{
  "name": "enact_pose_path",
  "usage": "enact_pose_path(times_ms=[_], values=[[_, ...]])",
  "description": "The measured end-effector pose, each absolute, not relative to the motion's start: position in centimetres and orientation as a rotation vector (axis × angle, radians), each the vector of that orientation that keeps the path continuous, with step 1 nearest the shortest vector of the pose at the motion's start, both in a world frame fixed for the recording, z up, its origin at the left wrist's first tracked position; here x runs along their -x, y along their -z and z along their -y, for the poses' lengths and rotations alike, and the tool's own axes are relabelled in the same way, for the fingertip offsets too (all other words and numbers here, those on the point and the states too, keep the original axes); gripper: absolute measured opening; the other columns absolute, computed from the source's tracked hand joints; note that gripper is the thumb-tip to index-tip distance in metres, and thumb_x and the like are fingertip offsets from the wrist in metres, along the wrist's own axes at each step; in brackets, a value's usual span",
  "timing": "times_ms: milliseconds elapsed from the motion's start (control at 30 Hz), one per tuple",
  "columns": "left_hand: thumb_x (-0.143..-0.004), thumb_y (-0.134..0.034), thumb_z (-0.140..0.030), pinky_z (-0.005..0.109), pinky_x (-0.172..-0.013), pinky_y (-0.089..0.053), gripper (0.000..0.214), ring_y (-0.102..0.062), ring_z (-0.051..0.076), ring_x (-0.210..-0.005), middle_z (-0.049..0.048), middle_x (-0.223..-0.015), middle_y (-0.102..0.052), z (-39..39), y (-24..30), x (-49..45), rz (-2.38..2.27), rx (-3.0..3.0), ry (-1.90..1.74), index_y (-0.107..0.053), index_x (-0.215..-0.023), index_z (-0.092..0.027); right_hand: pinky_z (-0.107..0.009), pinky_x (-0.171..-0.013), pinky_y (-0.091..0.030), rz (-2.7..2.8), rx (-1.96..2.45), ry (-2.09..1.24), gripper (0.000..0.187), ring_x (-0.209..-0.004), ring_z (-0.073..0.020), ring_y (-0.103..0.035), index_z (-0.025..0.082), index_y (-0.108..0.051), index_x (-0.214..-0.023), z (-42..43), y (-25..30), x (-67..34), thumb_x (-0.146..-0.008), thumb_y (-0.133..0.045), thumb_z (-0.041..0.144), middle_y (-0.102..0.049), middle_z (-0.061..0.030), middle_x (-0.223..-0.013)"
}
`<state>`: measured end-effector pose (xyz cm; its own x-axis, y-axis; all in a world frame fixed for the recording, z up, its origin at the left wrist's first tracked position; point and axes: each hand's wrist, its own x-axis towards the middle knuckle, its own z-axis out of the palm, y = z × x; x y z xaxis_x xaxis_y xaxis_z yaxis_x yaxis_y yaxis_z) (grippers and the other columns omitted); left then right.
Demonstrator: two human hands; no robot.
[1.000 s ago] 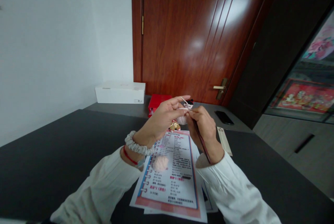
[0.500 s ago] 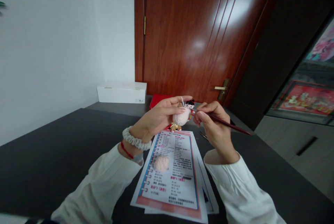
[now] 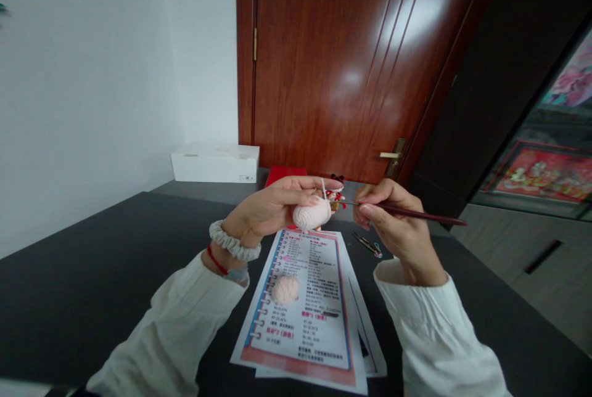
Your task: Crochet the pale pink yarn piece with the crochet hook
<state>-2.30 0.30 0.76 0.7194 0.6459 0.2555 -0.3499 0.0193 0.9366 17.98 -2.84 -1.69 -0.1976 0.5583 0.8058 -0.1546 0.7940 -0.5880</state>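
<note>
My left hand (image 3: 282, 198) pinches a pale pink crocheted piece (image 3: 311, 215), rounded like a small cup, above the top end of a printed sheet. A strand of pale yarn (image 3: 324, 188) runs from the piece up over my left forefinger. My right hand (image 3: 393, 212) grips a crochet hook (image 3: 416, 214) by its dark red handle. The hook's thin metal shaft points left and reaches the right edge of the piece; whether its tip is inside a stitch is too small to tell. Behind the piece stands a small doll figure (image 3: 337, 196), partly hidden.
Printed pattern sheets (image 3: 319, 329) lie on the dark table (image 3: 139, 249), with a round pink yarn ball (image 3: 285, 290) on top. Small scissors (image 3: 367, 244) rest to the right. A red object (image 3: 282, 174) and a white box (image 3: 215, 164) sit at the back, before a wooden door (image 3: 333, 64).
My right hand has moved right with the hook, which now lies more level. The crocheted piece has shifted slightly left and down, uncovering more of the scissors.
</note>
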Motion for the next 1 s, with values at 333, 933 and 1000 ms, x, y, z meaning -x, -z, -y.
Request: enact_pose_path(times_ms=[333, 933, 1000], values=[[-0.077, -0.066, -0.016, 0.02, -0.06, -0.044, 0.037, -0.058, 0.009, -0.065, 0.001, -0.077, -0.062, -0.4, -0.9, 1.9, -0.294, -1.597, -0.912, -0.063, -0.114, -0.016, -0.018, -0.037, -0.027, 1.449, 0.285, -1.007, 0.022, -0.043, -0.0076, -0.038, 0.02, -0.05, -0.066, 3.4, 0.4, -16.7, -0.077, -0.068, 0.023, -0.045, 0.007, -0.051], [-0.082, -0.058, -0.015, 0.023, -0.065, -0.045, 0.038, -0.054, 0.009, -0.066, -0.0029, -0.069, -0.055, 0.5, -1.2, 0.4, -0.524, -1.95, -1.302, -0.06, -0.119, -0.012, -0.024, -0.055, -0.041, 1.719, 0.668, -0.051, 0.009, -0.059, -0.0097, -0.052, 0.02, -0.053, -0.079, 3.5, 1.2, -15.0, -0.087, -0.057, 0.016, -0.057, 0.0027, -0.069], [-0.081, -0.058, -0.014, 0.022, -0.063, -0.043, 0.037, -0.052, 0.009, -0.064, -0.003, -0.069, -0.055, 0.5, -1.1, 0.3, -0.505, -1.948, -1.298, -0.061, -0.118, -0.012, -0.025, -0.057, -0.044, 1.772, 0.651, 0.082, 0.009, -0.062, -0.0108, -0.055, 0.02, -0.052, -0.082, 3.0, 1.5, -14.7, -0.088, -0.054, 0.014, -0.057, 0.0017, -0.072]])
